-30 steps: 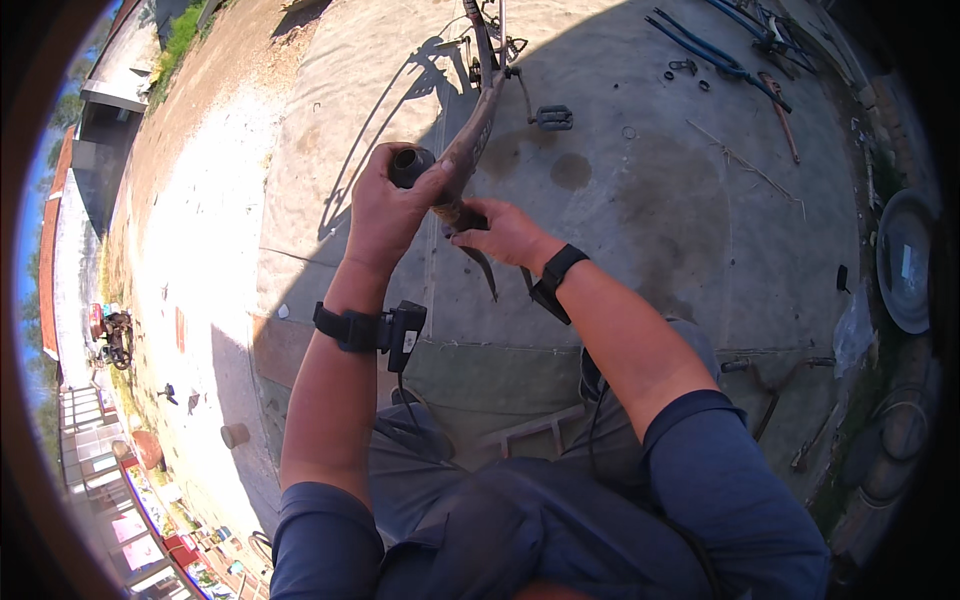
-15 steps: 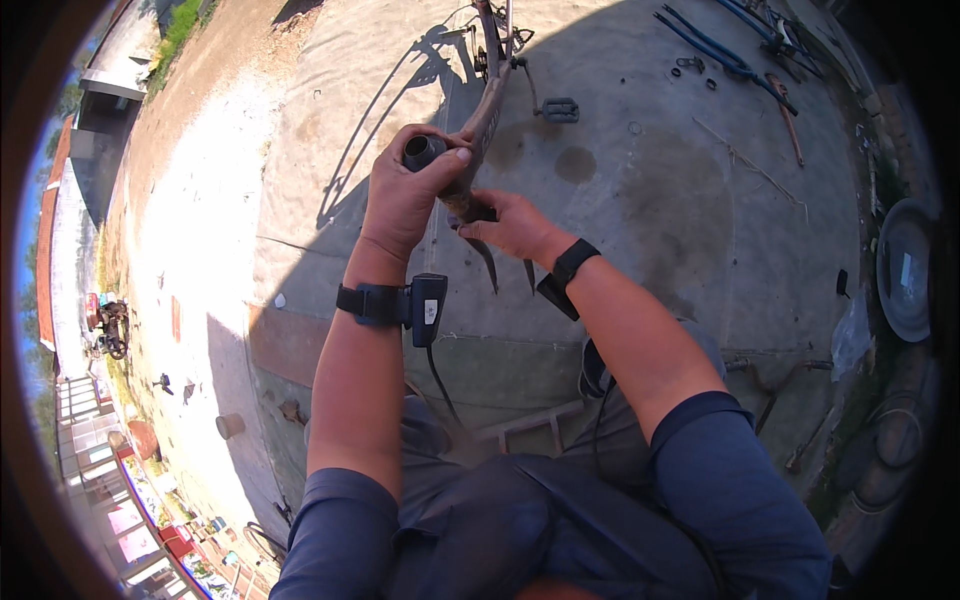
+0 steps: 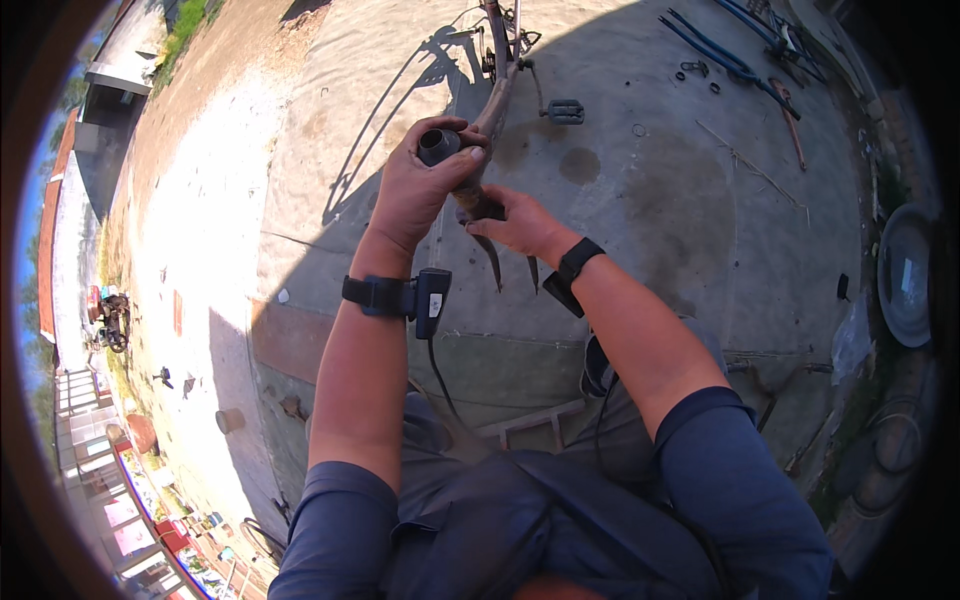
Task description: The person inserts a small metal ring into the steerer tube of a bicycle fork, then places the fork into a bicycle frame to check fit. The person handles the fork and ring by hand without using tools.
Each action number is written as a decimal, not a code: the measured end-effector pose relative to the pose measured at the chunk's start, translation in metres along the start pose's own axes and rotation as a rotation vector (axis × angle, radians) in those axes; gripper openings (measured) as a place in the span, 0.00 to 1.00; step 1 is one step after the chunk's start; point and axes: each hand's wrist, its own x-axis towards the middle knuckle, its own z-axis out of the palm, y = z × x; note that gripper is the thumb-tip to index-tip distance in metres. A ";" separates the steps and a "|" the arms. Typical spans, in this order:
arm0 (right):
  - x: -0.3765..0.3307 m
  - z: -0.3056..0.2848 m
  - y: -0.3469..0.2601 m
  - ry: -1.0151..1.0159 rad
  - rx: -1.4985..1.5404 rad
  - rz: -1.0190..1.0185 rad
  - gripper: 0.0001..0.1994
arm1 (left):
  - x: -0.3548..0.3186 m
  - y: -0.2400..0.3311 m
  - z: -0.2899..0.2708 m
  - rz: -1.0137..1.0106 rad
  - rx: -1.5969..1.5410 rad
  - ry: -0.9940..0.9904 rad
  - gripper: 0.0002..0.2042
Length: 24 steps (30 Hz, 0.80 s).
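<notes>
Gripping the dark round end of a bicycle frame tube [image 3: 441, 146], the left hand [image 3: 415, 190] has its fingers [image 3: 465, 160] curled tight around it, thumb side toward the open mouth of the tube. Just below and to the right, the right hand [image 3: 520, 225] closes its fingers on the rusty brown part of the frame [image 3: 492, 110] where two thin curved blades [image 3: 497, 265] hang down beneath the palm. The two hands sit almost touching, one above the other along the same piece. The frame runs away from the person toward the top of the view, held up off the ground, with a pedal [image 3: 565, 110] jutting out to its right. A black strap with a small box device [image 3: 432, 300] circles the left wrist, and a black wristband [image 3: 572, 272] the right. Underneath lies a concrete floor [image 3: 660, 230], half in shadow. Far to the upper right, blue metal bars [image 3: 720, 55] and small rings rest on the concrete; a round metal basin [image 3: 905, 275] sits at the right rim.
</notes>
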 end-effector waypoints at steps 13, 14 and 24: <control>-0.007 -0.015 0.017 0.071 -0.232 0.099 0.25 | -0.019 -0.037 -0.023 -0.053 0.250 0.023 0.43; -0.006 -0.016 0.018 0.069 -0.220 0.110 0.25 | -0.022 -0.044 -0.026 -0.124 0.318 0.025 0.42; -0.006 -0.032 0.021 0.102 0.028 -0.009 0.23 | -0.045 -0.106 -0.009 -0.123 0.492 0.036 0.32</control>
